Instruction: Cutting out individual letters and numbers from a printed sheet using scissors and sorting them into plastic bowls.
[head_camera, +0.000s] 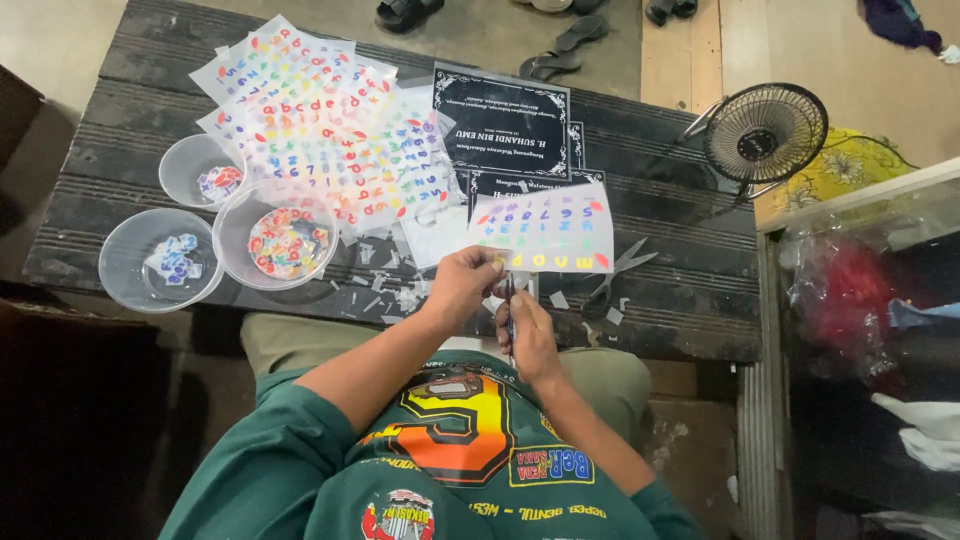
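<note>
Right now, from the head view, a sticker sheet (545, 228) is pinched at its near edge by the left hand (462, 285). A thin blue tool (511, 322) is gripped by the right hand (528, 338), pointing up at that edge. Scissors (612, 275) are lying just right of the sheet, nearer the right hand.

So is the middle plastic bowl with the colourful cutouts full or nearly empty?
Partly filled. The middle plastic bowl holds a shallow layer of colourful cutout pieces across its bottom; its clear walls above them are bare.
</note>
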